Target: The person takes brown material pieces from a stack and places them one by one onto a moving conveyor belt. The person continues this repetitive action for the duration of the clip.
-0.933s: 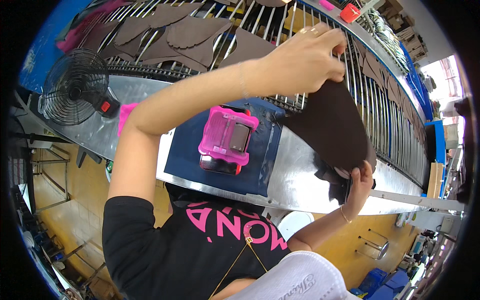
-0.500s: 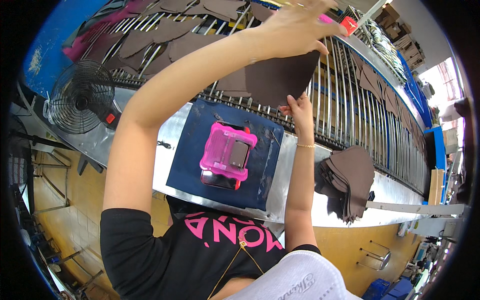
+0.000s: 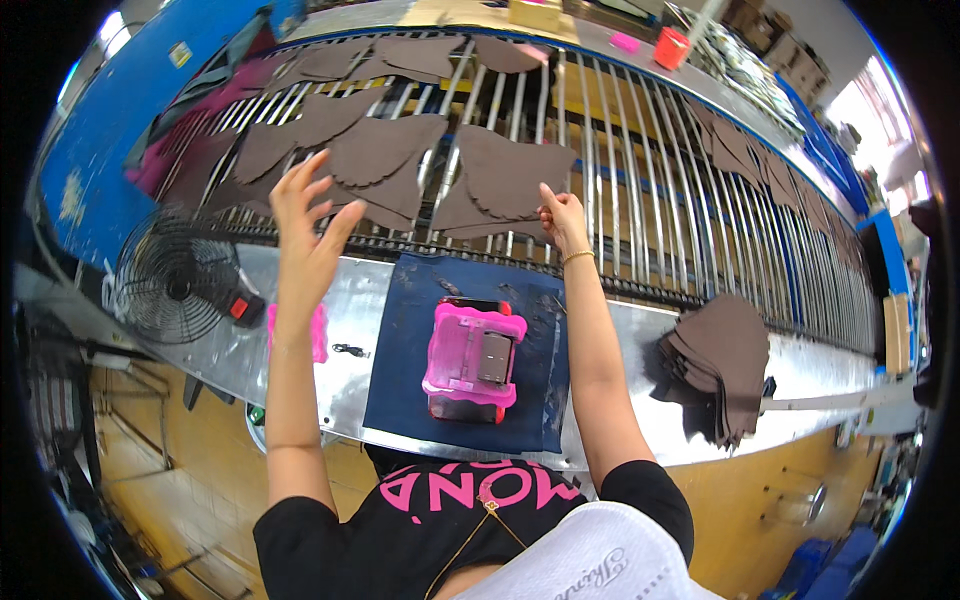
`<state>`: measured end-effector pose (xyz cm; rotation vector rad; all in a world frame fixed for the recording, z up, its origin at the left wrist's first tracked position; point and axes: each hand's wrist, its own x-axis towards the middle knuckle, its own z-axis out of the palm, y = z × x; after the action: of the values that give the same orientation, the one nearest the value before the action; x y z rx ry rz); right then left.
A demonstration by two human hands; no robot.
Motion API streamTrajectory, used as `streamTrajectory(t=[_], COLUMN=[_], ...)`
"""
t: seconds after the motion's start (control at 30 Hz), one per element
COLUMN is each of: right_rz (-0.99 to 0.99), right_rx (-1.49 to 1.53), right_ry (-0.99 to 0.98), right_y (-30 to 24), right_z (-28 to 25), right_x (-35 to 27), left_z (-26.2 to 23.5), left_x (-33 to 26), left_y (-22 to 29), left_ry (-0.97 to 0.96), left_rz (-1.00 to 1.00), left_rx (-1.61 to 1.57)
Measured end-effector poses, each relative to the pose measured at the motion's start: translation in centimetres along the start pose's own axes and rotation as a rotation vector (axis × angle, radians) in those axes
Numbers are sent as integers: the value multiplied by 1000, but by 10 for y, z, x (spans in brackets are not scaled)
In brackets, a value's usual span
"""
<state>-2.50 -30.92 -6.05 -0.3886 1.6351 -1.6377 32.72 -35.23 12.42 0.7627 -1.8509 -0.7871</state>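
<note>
A brown cut piece (image 3: 515, 170) with a curved, scalloped lower edge lies on a rack of metal rollers (image 3: 600, 200), partly over another brown piece. My right hand (image 3: 564, 218) is at its lower right corner, with curled fingers pinching the edge. My left hand (image 3: 308, 225) hovers over the near edge of the rollers, left of that piece. It holds nothing, and its fingers are spread. More brown pieces (image 3: 390, 150) overlap on the rollers beyond my left hand.
A fanned stack of brown pieces (image 3: 722, 360) sits on the metal ledge at right. Before me, a pink plastic case (image 3: 465, 350) rests on a dark blue mat (image 3: 400, 390). A black wire fan (image 3: 178, 275) stands at left. Across the rollers is a red cup (image 3: 671, 47).
The brown piece came down flat onto the rollers. My left hand let go and swung back to the left; my right hand moved slightly left and stayed at the piece's edge.
</note>
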Motion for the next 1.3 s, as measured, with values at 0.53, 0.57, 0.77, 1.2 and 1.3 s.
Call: streamTrajectory(t=[0.53,0.57,0.77,1.2,1.3], right_rz=[59,104,158,-411,-592], right_rx=[-1333,-1299,-1308,-776,-321], right_ry=[1320,1299,1332,708,429], right_y=[-4,-3,-19,-130,-125], right_z=[-345,-347,-335,-179,-124], right_x=[-293,-296,-289,-322,-303], left_z=[8,14,28,31,44], left_x=[-48,-48,-48,-55,-56], left_y=[-52,-48,-30,12,21], left_ry=[-142,-163,-220,-350,-313], left_rz=[-344,-323,-244,-295,-337], left_rx=[-329,-347,-357,-461,-466])
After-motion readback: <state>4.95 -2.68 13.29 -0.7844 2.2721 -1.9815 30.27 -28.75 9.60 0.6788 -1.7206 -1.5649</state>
